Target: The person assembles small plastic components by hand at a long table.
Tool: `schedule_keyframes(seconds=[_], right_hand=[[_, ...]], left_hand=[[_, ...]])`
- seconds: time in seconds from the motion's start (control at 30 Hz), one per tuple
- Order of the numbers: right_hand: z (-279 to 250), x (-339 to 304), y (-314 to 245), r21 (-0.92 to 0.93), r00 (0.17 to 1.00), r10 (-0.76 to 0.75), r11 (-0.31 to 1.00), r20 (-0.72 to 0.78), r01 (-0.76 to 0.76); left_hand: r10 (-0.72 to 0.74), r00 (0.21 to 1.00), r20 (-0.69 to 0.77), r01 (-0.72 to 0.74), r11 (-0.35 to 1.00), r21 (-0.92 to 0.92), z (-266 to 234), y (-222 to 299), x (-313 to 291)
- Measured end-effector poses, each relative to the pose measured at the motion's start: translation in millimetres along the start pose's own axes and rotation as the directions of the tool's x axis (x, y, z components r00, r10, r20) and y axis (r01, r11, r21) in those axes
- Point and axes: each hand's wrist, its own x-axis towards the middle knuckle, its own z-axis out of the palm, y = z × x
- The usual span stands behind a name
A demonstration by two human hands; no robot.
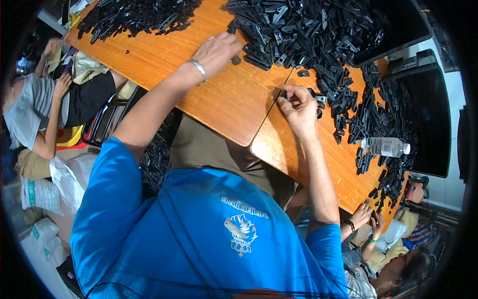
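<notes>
My left hand (217, 54), with a silver bracelet at its wrist, is palm down on the wooden table at the edge of a heap of black plastic clips (294, 35). Its fingers are bent and closed together, and whatever lies under them is hidden. Small black pieces show just beside the fingers. Closer to me, my right hand (300, 110) is raised over the seam between the tabletops. Thumb and forefinger pinch a small black plastic piece (283, 94). Several loose clips (321, 98) lie right beside that hand.
Another heap of small black parts (134, 20) covers the far left. A clear bottle (386, 147) lies on its side among clips at the right. Dark screens (423, 114) stand behind. Co-workers' hands (362, 215) are at the table's right end; another person (37, 104) sits left.
</notes>
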Motion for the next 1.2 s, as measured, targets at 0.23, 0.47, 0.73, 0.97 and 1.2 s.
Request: schedule_keyframes(seconds=[0.23, 0.47, 0.73, 0.97, 1.2], right_hand=[[12, -31, -33, -0.254, 0.983, -0.171, 0.95, 0.061, 0.181], [12, -31, -40, -0.582, 0.977, -0.021, 0.8, 0.212, 0.144], [10, -25, -44, -0.468, 0.973, -0.031, 0.873, 0.227, 0.137], [53, 11, -41, -0.203, 0.966, -0.252, 0.945, 0.055, 0.258], [65, 39, -19, -0.139, 0.93, -0.352, 0.921, 0.105, 0.364]], left_hand=[[-0.068, 0.973, 0.221, 0.154, 0.904, -0.399, -20, 42, -42], [-0.143, 0.958, 0.25, 0.255, 0.822, -0.509, -8, 30, -42], [-0.261, 0.965, -0.003, 0.214, 0.799, -0.562, -10, 28, -58], [-0.267, 0.953, -0.144, 0.217, 0.932, -0.29, -10, 55, -99], [-0.29, 0.947, -0.137, 0.225, 0.905, -0.361, -7, 55, -96]])
